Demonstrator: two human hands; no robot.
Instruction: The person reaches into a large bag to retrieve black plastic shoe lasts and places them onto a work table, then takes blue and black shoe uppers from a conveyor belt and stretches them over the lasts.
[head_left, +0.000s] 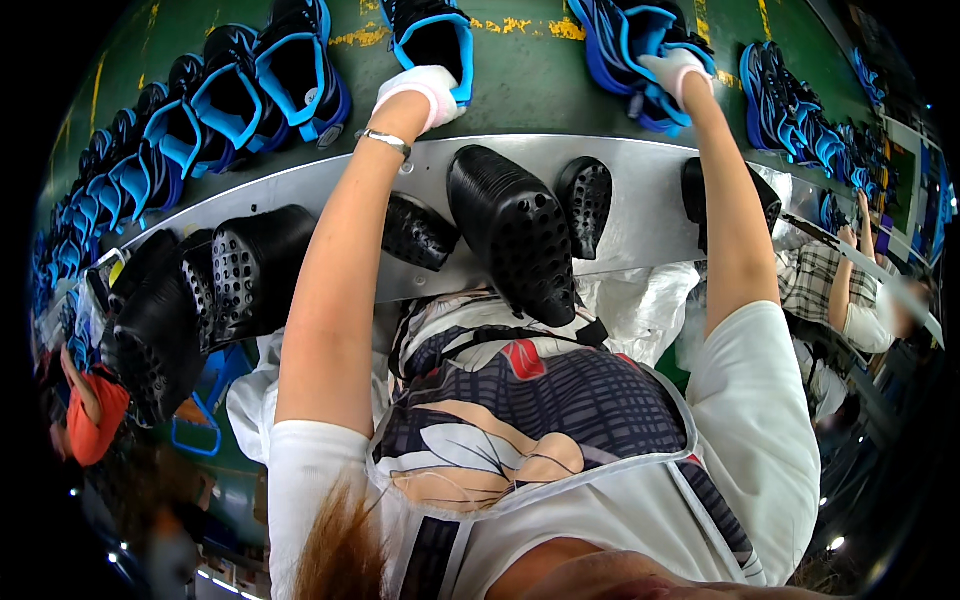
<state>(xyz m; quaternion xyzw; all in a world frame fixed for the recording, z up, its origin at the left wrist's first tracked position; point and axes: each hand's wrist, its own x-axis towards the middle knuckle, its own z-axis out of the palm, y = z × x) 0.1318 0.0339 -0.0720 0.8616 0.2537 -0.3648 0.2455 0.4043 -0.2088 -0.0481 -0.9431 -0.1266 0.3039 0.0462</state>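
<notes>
My left hand (425, 95), in a white glove with a pink cuff, is closed round the heel edge of a black and blue sports shoe (435, 45). The shoe's bright blue collar opens toward me, and part of my fingers is hidden. Further right, my right hand (678, 72), gloved the same way, grips the collar of another blue sports shoe (605, 55). A blue heel shows below that hand; whether it belongs to a second shoe I cannot tell. Both shoes are on the green surface beyond a metal ledge.
On the metal ledge (630, 200) lie several black shoe-last-like forms with perforated faces, the largest (510, 225) in front of me. A row of blue shoes (225, 95) runs left, another (785, 95) right. Other people work at the far left and right.
</notes>
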